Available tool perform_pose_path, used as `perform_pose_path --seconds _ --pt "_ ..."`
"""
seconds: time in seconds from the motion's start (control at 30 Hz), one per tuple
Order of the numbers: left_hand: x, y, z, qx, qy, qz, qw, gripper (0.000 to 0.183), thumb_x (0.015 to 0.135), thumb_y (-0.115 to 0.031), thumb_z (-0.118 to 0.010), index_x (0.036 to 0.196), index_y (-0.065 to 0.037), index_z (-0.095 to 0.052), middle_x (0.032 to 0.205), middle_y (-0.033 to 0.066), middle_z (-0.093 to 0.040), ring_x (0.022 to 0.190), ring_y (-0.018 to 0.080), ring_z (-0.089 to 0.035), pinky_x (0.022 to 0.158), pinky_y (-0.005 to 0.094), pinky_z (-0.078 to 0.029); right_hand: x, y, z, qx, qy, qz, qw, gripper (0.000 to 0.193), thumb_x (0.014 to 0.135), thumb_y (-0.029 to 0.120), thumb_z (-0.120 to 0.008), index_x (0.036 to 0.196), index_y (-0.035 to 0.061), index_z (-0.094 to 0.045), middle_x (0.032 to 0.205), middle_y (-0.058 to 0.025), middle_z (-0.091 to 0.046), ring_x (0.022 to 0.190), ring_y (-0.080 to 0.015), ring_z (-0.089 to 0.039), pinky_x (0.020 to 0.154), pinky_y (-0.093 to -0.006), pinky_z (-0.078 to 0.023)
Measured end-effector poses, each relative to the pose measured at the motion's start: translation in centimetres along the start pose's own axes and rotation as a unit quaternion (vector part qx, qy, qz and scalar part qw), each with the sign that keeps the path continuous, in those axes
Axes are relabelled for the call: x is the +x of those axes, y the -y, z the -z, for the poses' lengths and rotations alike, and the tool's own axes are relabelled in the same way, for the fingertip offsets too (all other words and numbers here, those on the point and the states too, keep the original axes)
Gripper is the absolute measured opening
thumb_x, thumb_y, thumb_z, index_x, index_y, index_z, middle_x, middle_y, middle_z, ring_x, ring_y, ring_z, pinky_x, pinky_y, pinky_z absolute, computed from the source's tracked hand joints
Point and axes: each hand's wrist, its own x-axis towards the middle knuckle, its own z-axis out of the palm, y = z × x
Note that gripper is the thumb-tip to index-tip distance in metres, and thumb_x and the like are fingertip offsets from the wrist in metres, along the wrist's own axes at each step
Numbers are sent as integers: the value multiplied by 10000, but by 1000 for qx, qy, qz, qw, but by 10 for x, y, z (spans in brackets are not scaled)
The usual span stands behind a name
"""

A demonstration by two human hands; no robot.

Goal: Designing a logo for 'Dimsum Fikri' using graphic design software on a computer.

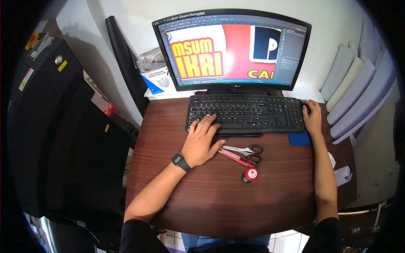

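Observation:
My left hand lies with fingers spread, their tips on the left keys of a black keyboard. Its heel and thumb rest on the brown desk, and a black digital watch circles that wrist. At the keyboard's right end, my right hand is curled over a dark computer mouse, which it mostly hides. A blue mouse pad shows beneath. Near my left thumb lie scissors with black handles, a red utility knife and a round red-and-black stamp.
A monitor behind the keyboard displays large red and yellow graphics. A white box stands left of it. Rolls of sheet material lean at the right, and a large black machine fills the left side. A pen lies below the keyboard.

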Motion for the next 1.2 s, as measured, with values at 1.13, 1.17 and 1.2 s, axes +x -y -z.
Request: perform_pose_path --seconds 1.13,1.17,1.2 --pt "1 -1 1 0 3 2 1000 526 959 -351 -692 1342 -8 -583 1521 220 -436 1447 392 -383 1189 548 -266 -1 8 1 3 -7 -3 1000 287 947 150 -662 1210 47 -712 1294 -216 -621 1235 -397 -569 1066 -461 -458" --pt "0 -1 2 1 3 3 1000 526 959 -351 -692 1342 -8 -583 1521 220 -436 1447 392 -383 1189 548 -266 -1 8 1 3 -2 -8 1000 289 947 150 -663 1213 48 -711 1300 -217 -619 1236 -397 -569 1068 -460 -458" --pt "1 -1 2 -2 3 1 1000 527 959 -352 -690 1344 -8 -581 1522 219 -435 1447 392 -383 1189 550 -265 -1 6 2 3 -2 -7 1000 289 947 150 -663 1213 48 -711 1300 -217 -619 1236 -397 -569 1068 -460 -458"
